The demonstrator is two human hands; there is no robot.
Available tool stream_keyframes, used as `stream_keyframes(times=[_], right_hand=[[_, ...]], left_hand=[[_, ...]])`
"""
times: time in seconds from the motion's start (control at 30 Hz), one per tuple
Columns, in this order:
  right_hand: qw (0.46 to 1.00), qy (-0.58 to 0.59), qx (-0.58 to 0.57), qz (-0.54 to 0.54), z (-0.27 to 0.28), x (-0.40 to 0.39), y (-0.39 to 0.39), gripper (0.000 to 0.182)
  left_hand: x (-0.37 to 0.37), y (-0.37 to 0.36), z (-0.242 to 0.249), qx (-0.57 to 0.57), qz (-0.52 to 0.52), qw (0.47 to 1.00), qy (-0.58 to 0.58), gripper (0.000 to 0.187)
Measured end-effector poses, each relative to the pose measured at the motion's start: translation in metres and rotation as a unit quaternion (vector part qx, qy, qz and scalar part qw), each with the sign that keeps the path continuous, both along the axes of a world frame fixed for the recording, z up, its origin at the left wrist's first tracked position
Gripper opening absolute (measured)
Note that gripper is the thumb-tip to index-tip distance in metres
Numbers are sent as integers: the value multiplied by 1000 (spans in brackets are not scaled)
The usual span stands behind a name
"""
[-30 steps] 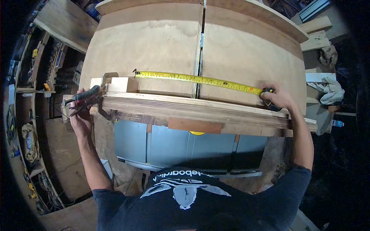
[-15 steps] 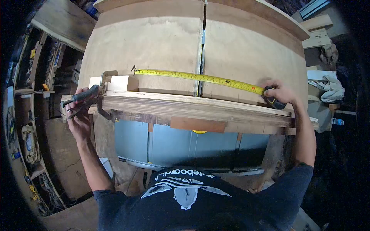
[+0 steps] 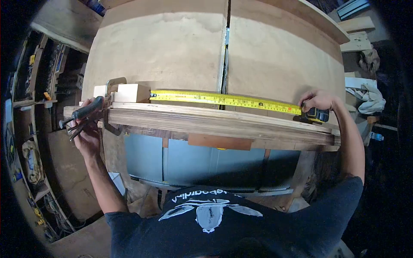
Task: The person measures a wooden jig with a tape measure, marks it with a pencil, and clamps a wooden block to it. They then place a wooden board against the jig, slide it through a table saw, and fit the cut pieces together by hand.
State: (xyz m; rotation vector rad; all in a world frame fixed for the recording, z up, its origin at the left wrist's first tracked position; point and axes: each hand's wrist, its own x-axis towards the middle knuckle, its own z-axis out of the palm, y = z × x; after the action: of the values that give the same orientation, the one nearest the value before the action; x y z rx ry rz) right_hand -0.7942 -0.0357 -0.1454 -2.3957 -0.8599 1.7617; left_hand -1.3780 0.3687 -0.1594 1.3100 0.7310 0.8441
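Note:
My right hand (image 3: 317, 102) is closed around a black and yellow tape measure (image 3: 317, 115). Its yellow blade (image 3: 223, 99) stretches left along the stacked boards (image 3: 215, 119), and its hooked end sits beside a pale wood block (image 3: 131, 93). At the left end of the boards a metal clamp (image 3: 115, 81) spans the stack. My left hand (image 3: 88, 136) is wrapped around something dark just below the clamp's handle (image 3: 88, 108); it looks like a slim tool, but its shape is partly hidden by the fingers.
A wide plywood surface (image 3: 159, 47) with a dark central gap lies beyond the boards. Blue-grey panels (image 3: 193, 161) are below them. Cluttered shelves (image 3: 41, 103) stand at the left. Wood offcuts (image 3: 357, 42) and a pale cloth (image 3: 371, 99) lie at the right.
My right hand has moved right and slightly down with the tape measure. The blade now lies lower, closer to the boards, its hooked end beside the block. My left hand has shifted slightly.

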Motion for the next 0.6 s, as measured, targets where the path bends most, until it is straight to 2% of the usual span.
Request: stream_keyframes(times=[0.03,0.17,0.23,0.4,0.47,0.6], right_hand=[[999,38,6,-6,-8,3,1,33],[998,53,-18,0,-18,-1,11,31],[994,109,-15,2,-27,6,11,29],[993,91,-68,-7,-24,3,20,31],[992,87,-87,-9,-23,3,23,34],[986,107,-115,-50,-23,2,29,31]], left_hand=[[0,0,3,-11,-7,1000,-9,77],[-1,1,3,-13,-11,1000,-18,83],[-4,5,-2,-14,-7,1000,-12,85],[-2,11,-4,-11,-21,999,-28,89],[3,5,0,-7,-6,1000,-15,97],[2,3,1,13,-8,1000,-23,96]])
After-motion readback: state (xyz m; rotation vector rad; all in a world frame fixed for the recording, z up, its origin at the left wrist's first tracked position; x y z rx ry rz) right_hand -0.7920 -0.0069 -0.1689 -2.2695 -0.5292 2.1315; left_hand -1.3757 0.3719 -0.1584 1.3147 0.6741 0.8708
